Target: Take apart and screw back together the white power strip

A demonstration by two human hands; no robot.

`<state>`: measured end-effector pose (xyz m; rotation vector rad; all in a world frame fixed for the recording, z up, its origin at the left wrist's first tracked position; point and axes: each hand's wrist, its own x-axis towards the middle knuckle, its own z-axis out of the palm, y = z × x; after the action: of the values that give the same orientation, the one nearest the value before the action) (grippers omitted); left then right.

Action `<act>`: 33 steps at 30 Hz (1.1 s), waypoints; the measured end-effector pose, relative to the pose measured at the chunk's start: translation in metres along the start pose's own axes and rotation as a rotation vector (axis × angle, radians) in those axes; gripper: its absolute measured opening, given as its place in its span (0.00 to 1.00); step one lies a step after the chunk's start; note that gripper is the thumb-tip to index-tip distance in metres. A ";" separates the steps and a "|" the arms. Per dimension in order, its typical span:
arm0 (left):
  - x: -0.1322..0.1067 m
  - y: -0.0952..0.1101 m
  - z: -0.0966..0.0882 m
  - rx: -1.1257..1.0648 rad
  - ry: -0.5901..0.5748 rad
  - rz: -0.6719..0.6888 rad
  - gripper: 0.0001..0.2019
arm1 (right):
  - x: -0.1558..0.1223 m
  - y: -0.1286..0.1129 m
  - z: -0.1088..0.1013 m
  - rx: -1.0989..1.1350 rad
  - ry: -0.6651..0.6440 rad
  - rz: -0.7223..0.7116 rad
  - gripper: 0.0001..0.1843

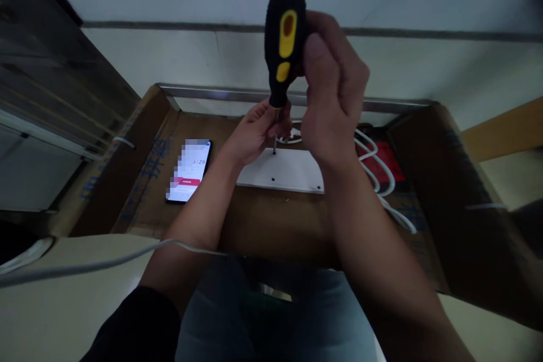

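the white panel (288,172) lies flat at mid-frame on the cardboard (271,220), with the screwdriver (285,39) upright on a hole near its upper edge. our right hand (335,96) is clamped round the handle and our left hand (254,133) pinches the shaft just above the tip. we judge it wants a plumb shaft and firm downward pressure, lest the tip skate. room is tight at right, where the white cable (377,169) loops just beside the panel, and freer at left, towards the phone (189,171).

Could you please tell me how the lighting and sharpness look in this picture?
Head view: dim overall, with the forearms and lap in shadow; the phone screen glows brightly and is partly pixelated; the screwdriver and right hand sit close to the lens and look slightly soft; the wide lens splays the box sides outward.
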<state>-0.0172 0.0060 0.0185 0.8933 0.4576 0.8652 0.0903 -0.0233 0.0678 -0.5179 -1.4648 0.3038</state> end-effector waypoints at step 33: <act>-0.003 -0.003 0.011 -0.007 -0.003 0.113 0.12 | -0.004 0.003 0.003 0.021 0.086 0.146 0.19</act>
<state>-0.0106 -0.0025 0.0222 0.9204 0.4037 0.9680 0.0877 -0.0221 0.0631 -0.6147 -1.3423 0.4071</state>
